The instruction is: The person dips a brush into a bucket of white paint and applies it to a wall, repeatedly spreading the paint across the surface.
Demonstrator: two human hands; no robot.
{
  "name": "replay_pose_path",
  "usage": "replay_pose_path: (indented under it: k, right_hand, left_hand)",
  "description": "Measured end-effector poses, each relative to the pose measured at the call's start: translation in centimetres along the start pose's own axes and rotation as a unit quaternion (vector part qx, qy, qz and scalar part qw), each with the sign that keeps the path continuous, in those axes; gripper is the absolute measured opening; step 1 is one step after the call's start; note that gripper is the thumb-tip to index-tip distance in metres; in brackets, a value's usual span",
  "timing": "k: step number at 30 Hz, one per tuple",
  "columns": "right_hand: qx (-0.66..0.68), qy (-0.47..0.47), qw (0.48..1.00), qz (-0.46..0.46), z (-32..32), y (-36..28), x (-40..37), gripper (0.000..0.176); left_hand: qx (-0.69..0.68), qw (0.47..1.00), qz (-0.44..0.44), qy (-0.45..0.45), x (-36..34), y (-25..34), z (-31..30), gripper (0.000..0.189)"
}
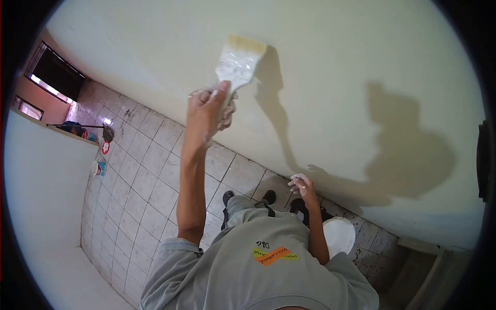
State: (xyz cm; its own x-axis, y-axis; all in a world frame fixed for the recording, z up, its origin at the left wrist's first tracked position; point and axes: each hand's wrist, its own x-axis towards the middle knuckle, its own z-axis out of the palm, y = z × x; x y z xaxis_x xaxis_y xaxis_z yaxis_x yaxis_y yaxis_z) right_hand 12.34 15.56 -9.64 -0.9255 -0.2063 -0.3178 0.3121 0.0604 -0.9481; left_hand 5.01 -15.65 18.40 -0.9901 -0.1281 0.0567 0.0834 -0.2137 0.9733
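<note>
Closest to the camera is the grey shirt [248, 279], with orange and yellow strips across it and some lettering; the left hand [212, 106] is up in front of the pale wall [330, 67], closed around the handle of a wide paintbrush [240, 59]; that brush has white stuff smeared over its body, yellowish bristles pointing up, and a shadow falling just to its right; can't really tell if the bristles touch the wall. The right hand [303, 187] is lower down, partly open with loosely bent fingers, pretty caked in white and not gripping anything I can see; near that forearm there's a round white container [339, 235], by the edge of the tiled floor [150, 181] that runs along the painted wall; two dark shoes [228, 196] are on the tiles too. Over at the floor's left edge sits a small blue and white bucket [98, 168]; a round red and white item [106, 148] lies just beyond it, close to a long-handled tool [107, 134], too small to make out properly.
</note>
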Motion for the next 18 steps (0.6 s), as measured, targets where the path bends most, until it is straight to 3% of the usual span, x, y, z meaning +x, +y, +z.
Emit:
replay_pose_path:
  k: [3,5,9,11,13,18]
  right_hand:
    - [-0.012,-0.016,1.0,0.016,0.2,0.7,-0.7,0.02]
    - [-0.023,-0.021,0.999,0.015,0.2,0.9,-1.2,0.021]
    - [-0.038,-0.003,0.998,0.041,-1.2,1.4,-2.3,0.023]
    - [-0.042,0.007,0.998,0.052,-1.9,1.0,-2.5,0.023]
    - [-0.03,0.017,0.999,0.041,-2.6,0.6,-2.5,0.024]
    - [0.001,0.055,0.998,0.036,-3.9,0.4,-3.0,0.023]
  left_hand:
    - [-0.043,0.995,-0.079,0.054,1.8,-7.5,0.5,0.026]
    - [-0.043,0.987,-0.14,0.071,1.0,-12.8,0.2,0.032]
    - [0.079,0.954,-0.283,0.063,-1.3,-28.7,-3.1,0.035]
    - [0.107,0.942,-0.304,0.088,-3.1,-35.1,-4.6,0.036]
    - [0.109,0.942,-0.306,0.087,-2.0,-35.6,-4.1,0.036]
    - [0.098,0.963,-0.248,0.042,-0.2,-27.2,-1.3,0.034]
